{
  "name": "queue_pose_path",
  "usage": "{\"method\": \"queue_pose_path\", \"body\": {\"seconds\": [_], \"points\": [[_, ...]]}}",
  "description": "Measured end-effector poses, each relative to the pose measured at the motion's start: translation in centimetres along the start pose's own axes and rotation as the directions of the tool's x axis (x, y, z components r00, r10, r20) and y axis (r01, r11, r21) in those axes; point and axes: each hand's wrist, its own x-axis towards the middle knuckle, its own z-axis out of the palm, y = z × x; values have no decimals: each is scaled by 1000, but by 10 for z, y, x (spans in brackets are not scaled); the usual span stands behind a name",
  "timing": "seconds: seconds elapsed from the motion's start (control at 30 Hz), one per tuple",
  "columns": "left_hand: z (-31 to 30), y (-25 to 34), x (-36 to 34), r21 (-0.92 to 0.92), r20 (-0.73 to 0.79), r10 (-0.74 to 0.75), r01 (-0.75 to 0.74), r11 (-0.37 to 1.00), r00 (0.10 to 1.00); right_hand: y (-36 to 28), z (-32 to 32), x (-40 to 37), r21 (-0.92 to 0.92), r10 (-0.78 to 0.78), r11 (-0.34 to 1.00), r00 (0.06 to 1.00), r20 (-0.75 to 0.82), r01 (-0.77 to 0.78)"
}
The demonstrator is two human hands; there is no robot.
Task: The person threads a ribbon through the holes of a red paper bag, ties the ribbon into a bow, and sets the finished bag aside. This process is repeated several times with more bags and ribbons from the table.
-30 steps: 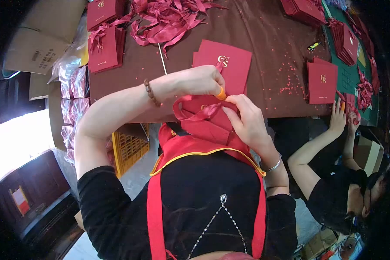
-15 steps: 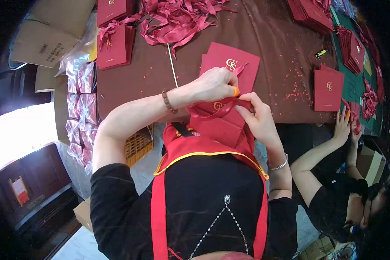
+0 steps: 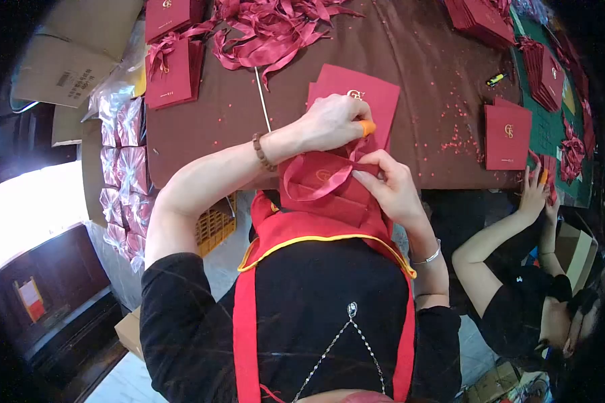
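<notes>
"Where's the bag [image 3: 339, 209]?"
"Against the apron [image 3: 296, 227], at the table's [image 3: 450, 171] edge."
"Risk?"
"The ribbon [image 3: 309, 197] could slip or twist if either grip loosens: right hand [image 3: 396, 187] pinching it, left hand [image 3: 333, 124] curled tight, seemingly on it too."
"Its direction?"
"Printed face upward; long axis unclear, partly covered."

Ribbon [image 3: 314, 197]: glossy satin-like cloth. Bag [image 3: 341, 205]: smooth matt paper. Tablecloth [image 3: 444, 80]: faint sheen.

Left hand [image 3: 336, 124] and right hand [image 3: 393, 187] pinching a red ribbon [image 3: 316, 197], a gold-marked red bag [image 3: 320, 172] beneath, a ribbon heap [image 3: 272, 32] and stacked bags [image 3: 170, 75] on the worktop [image 3: 202, 148], a co-worker's hand [image 3: 532, 199] nearby.
</notes>
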Motion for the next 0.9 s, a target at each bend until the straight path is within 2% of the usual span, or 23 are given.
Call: {"method": "queue_pose_path", "body": {"seconds": [0.03, 0.07, 0.13, 0.17, 0.2, 0.27, 0.33, 0.37, 0.43, 0.47, 0.57, 0.63, 0.7, 0.73, 0.77, 0.83, 0.87, 0.9], "points": [[-1, -2, -1, -2, -23, 47, -47, 999, 999, 0, 0, 0, 22, 20, 1000, 1000, -18, -20], [-9, -1, -1, -53, 10, 24, -24, 998, 1000, 0, -1, 1, 24, 18, 1000, 1000, -17, -18], [-32, 9, -5, -273, 81, -101, 119, 955, 992, 3, -4, -1, -5, 7, 1000, 1000, -20, -7], [-34, -10, -2, -416, -55, 68, -85, 905, 996, -1, -7, -1, -45, -18, 999, 1000, -20, 17], [-47, -3, -4, -498, -94, -10, -38, 867, 996, -1, -7, -1, -45, -18, 999, 1000, -23, 17], [-64, -10, -7, -548, -145, -22, -62, 834, 989, -2, -8, -1, -26, -43, 999, 999, -27, 42], [-69, -12, -14, -550, -31, -74, 44, 834, 997, -3, -7, 0, -46, -44, 998, 999, -15, 44], [-72, -15, -17, -507, 97, -68, 108, 855, 993, -4, -7, 1, -64, -43, 997, 999, -8, 43], [-61, -19, -18, -349, 70, -107, 125, 929, 992, -4, -5, 2, -72, -42, 997, 999, -5, 41], [-57, -23, -16, -169, -4, -87, 85, 982, 996, -4, -4, 2, -81, -40, 996, 999, -8, 39], [-43, -37, -10, -156, -4, -121, 119, 981, 993, -3, -4, 3, -82, -12, 997, 1000, 3, 12], [-39, -35, -11, -175, 5, -82, 82, 981, 997, -3, -5, 5, -80, -29, 996, 1000, 2, 29], [-38, -28, -14, -291, -43, -24, 10, 957, 999, -1, -6, 5, -76, -43, 996, 999, -2, 43], [-39, -22, -15, -378, -17, -23, 15, 926, 1000, 0, -6, 5, -66, -26, 997, 1000, 4, 26], [-38, -23, -15, -380, -17, -24, 16, 925, 1000, 1, -6, 5, -57, -10, 998, 1000, 13, 10], [-37, -27, -14, -595, 81, 70, -8, 804, 994, -1, -6, 5, -75, -13, 997, 1000, 14, 14], [-33, -25, -13, -597, 106, 94, -13, 802, 990, -2, -6, 5, -93, -18, 995, 1000, 13, 19], [-30, -20, -14, -585, 153, 39, 59, 809, 988, -1, -5, 6, -93, -18, 995, 1000, 12, 19]]}}
